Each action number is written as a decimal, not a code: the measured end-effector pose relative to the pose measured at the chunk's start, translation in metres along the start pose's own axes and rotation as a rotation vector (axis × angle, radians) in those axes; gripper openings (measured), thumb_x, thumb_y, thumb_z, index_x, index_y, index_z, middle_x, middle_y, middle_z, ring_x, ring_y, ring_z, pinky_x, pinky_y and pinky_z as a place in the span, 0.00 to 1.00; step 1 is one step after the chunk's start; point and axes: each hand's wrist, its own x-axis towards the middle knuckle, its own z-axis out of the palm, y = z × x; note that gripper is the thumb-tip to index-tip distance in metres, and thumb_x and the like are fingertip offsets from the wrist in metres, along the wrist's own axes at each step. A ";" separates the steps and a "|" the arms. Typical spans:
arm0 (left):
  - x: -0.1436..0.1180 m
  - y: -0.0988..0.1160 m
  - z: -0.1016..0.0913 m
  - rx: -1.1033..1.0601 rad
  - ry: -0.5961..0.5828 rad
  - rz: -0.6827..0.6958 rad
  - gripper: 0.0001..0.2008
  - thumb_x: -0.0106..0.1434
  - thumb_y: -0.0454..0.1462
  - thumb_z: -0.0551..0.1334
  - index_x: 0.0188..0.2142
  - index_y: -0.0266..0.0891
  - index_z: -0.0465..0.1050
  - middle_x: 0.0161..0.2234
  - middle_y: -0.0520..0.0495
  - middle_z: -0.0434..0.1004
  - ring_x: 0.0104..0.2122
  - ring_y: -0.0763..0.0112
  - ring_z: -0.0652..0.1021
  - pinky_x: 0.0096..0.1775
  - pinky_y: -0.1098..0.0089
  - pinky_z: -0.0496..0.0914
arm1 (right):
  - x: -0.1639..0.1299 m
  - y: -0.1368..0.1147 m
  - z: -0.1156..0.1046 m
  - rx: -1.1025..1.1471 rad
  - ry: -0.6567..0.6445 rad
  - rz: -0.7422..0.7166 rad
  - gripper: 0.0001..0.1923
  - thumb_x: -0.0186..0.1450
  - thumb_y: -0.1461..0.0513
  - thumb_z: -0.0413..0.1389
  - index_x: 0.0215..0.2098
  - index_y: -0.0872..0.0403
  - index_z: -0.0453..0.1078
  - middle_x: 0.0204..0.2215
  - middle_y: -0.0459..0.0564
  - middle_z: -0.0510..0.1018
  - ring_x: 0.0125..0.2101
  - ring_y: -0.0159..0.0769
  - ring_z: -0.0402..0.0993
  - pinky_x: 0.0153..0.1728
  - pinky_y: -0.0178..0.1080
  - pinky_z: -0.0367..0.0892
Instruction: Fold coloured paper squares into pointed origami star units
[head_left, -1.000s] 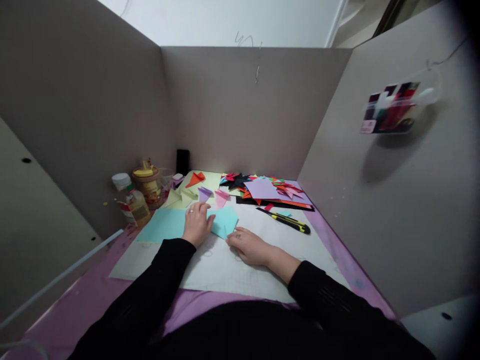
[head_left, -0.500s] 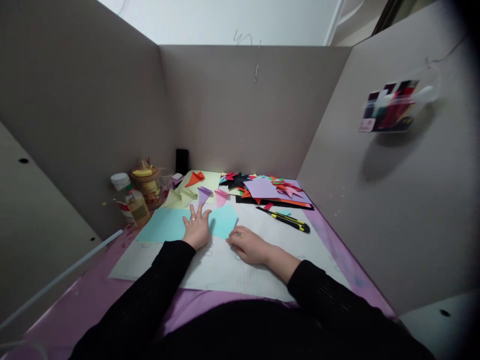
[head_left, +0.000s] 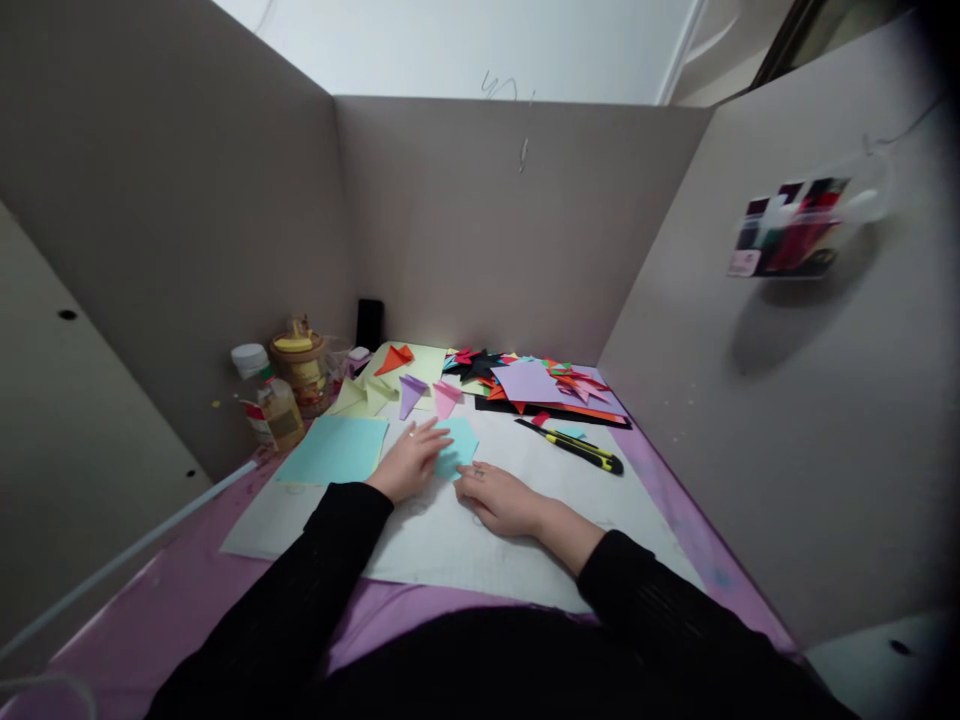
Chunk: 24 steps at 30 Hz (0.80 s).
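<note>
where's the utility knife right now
The utility knife lies on the white mat, right of the right hand, just in front of the coloured paper pile.

my left hand (head_left: 409, 462) lies flat, fingers spread, palm down on the tabletop (head_left: 480, 540); my right hand (head_left: 499, 497) rests curled just beside it.

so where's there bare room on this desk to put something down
Bare white mat lies near the body, below both hands, and right of the right hand, below the utility knife. Crowded: the paper heap at the back, the bottles back left, and the turquoise sheet by the left hand.
</note>
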 end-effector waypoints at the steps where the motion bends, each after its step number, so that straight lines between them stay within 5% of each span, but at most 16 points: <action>1: 0.000 0.002 0.002 -0.027 -0.105 0.064 0.22 0.65 0.35 0.48 0.58 0.43 0.59 0.60 0.45 0.58 0.62 0.63 0.52 0.59 0.53 0.48 | 0.000 0.001 0.002 0.012 0.012 0.005 0.08 0.60 0.70 0.48 0.36 0.55 0.64 0.34 0.52 0.71 0.38 0.37 0.66 0.42 0.41 0.61; 6: -0.001 0.009 0.011 0.022 -0.381 0.107 0.30 0.65 0.50 0.47 0.63 0.43 0.46 0.64 0.42 0.43 0.63 0.55 0.44 0.58 0.47 0.43 | -0.004 0.007 0.009 0.136 0.115 0.068 0.09 0.59 0.70 0.48 0.36 0.54 0.65 0.31 0.50 0.73 0.35 0.36 0.68 0.39 0.39 0.63; 12: 0.000 0.009 0.012 0.028 -0.377 0.082 0.32 0.63 0.54 0.48 0.63 0.46 0.47 0.64 0.43 0.45 0.63 0.56 0.46 0.59 0.51 0.42 | -0.007 0.017 0.013 0.121 0.336 0.153 0.12 0.58 0.72 0.49 0.38 0.55 0.68 0.31 0.52 0.71 0.37 0.38 0.65 0.41 0.42 0.63; 16: 0.000 0.007 0.015 0.037 -0.375 0.092 0.33 0.63 0.54 0.48 0.63 0.45 0.46 0.64 0.43 0.45 0.63 0.56 0.46 0.59 0.51 0.42 | -0.004 0.019 0.014 0.012 0.233 0.082 0.15 0.61 0.68 0.50 0.44 0.52 0.71 0.33 0.52 0.69 0.37 0.39 0.63 0.41 0.44 0.62; 24: 0.000 0.011 0.011 0.050 -0.364 0.095 0.33 0.63 0.55 0.46 0.63 0.45 0.46 0.64 0.42 0.46 0.63 0.56 0.47 0.58 0.51 0.44 | -0.007 0.020 0.015 0.074 0.222 0.032 0.12 0.62 0.68 0.50 0.36 0.51 0.76 0.30 0.51 0.72 0.35 0.37 0.65 0.39 0.42 0.64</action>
